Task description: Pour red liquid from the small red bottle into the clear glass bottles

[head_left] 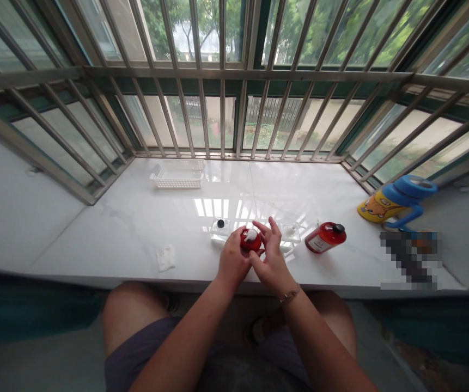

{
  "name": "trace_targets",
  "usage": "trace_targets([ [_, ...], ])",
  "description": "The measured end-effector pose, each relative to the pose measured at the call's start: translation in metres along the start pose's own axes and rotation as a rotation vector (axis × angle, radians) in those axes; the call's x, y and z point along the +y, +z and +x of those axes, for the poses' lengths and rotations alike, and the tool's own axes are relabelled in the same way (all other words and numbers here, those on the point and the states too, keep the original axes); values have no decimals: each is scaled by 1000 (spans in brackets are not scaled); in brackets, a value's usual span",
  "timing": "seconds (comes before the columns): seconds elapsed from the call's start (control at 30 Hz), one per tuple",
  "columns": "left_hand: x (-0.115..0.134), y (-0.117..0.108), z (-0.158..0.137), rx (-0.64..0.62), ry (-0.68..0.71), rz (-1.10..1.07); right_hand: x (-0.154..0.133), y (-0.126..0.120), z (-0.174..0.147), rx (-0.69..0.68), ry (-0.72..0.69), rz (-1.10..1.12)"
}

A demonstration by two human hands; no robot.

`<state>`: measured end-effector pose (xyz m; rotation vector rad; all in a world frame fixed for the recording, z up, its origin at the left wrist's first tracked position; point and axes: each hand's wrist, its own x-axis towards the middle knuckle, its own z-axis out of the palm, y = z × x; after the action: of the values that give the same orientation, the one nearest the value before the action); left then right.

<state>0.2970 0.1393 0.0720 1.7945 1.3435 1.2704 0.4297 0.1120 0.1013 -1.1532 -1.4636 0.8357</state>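
My left hand (233, 258) is wrapped round a red pump bottle (251, 246) with a white pump top. On the bottle's other side, my right hand (273, 259) has its fingers stretched and apart, its thumb close to the bottle; whether it touches cannot be made out. Just behind my left hand stands a clear bottle (219, 233) with a black cap. Another clear bottle (292, 233) with a whitish top is partly covered by my right hand. Farther right is a larger red bottle (324, 238) with a black cap and a pale label.
A white perforated basket (178, 183) sits at the back left of the marble-patterned sill (128, 228). Nearer lies a crumpled tissue (166, 258). At right stand a blue-and-yellow flask (393, 200) with a handle and a pixelated dark object (408, 258). Metal bars (221, 120) close off the window.
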Motion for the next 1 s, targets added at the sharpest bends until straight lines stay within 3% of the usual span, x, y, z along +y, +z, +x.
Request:
trace_targets([
  [0.1,0,0,0,-4,-5,20,-2,0,2,85,4,-7],
  [0.27,-2,1,0,1,29,19,-5,0,5,-37,32,-29],
  [0.43,-2,2,0,16,36,58,1,1,15,146,44,-120],
  [0.6,0,1,0,25,33,68,1,-8,25,141,125,-175],
  [1.0,-5,4,-1,5,31,59,-12,-23,26,184,-15,158],
])
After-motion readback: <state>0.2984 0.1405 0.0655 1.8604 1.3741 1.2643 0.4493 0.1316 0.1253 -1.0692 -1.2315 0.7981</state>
